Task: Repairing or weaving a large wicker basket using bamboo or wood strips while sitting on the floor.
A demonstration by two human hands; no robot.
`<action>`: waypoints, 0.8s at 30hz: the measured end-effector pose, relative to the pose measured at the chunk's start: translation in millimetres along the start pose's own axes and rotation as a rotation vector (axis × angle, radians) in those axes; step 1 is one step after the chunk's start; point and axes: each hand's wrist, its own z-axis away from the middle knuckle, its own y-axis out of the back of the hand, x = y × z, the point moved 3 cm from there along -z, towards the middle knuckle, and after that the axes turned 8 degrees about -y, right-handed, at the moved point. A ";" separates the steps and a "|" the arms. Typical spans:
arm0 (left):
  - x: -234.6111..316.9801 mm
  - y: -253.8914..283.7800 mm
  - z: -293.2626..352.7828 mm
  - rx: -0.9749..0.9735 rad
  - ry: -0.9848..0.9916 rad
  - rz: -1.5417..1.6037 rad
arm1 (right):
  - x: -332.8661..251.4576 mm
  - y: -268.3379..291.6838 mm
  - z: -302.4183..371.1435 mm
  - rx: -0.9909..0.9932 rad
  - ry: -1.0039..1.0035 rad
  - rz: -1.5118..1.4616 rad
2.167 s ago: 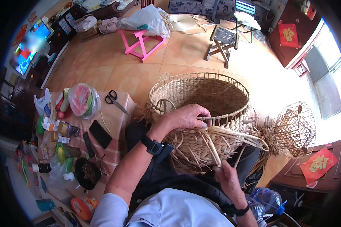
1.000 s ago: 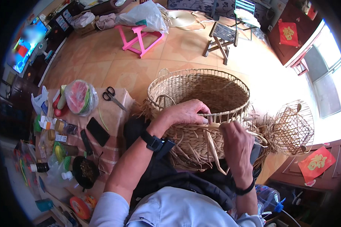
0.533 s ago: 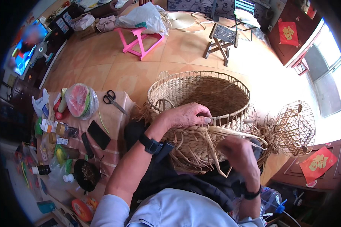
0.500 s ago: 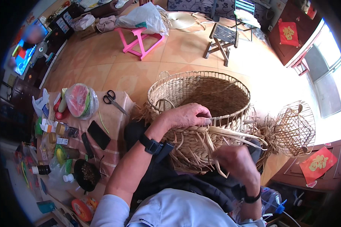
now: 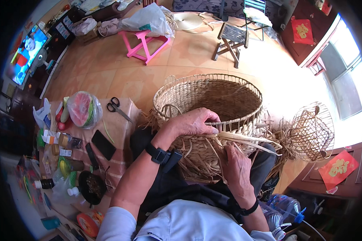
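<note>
A large oval woven basket (image 5: 177, 92) of straw-coloured plant fibre rests at my lap, its wire-like rim standing above the weave. My left hand (image 5: 195, 121) is closed at the near rim, thumb and fingers pinching the edge where pale strands begin. From there a bundle of pale flat fibre strands (image 5: 251, 139) fans out to the right. Just below it, my right hand (image 5: 237, 166) closes round a fibre strand (image 5: 217, 149) that runs down from the rim. Loose fibre ends (image 5: 201, 166) hang from the basket's near side.
On the cloth-covered table at left lie scissors (image 5: 119, 109), a black phone (image 5: 103, 144), wrapped watermelon (image 5: 84, 109) and a dark bowl (image 5: 91, 187). At right stands an open wire frame (image 5: 313, 132). Beyond are a pink stool (image 5: 145, 50) and a folding stool (image 5: 231, 40).
My right hand, blurred before, has come left and up onto the hanging strand and now shows sharply. My left hand keeps its place at the rim. The whole view has shifted slightly.
</note>
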 end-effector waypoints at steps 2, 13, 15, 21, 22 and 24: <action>1.1 0.8 2.0 0.014 -0.009 -0.018 | -4.8 7.3 -1.3 0.000 0.017 0.023; 2.3 1.4 2.7 0.034 -0.057 0.024 | -33.9 51.6 -19.9 0.026 0.401 0.317; -1.6 -0.2 3.7 0.007 -0.009 0.070 | -45.1 50.6 -14.5 -0.020 0.525 0.495; 2.5 0.5 1.4 -0.025 -0.051 0.014 | -17.4 61.6 -48.4 -0.043 0.484 0.367; 2.6 -1.1 1.3 -0.031 -0.052 0.015 | -10.6 59.5 -58.2 0.012 0.518 0.331; -0.5 0.5 1.9 -0.001 -0.003 0.009 | -6.1 49.2 -67.2 0.071 0.518 0.246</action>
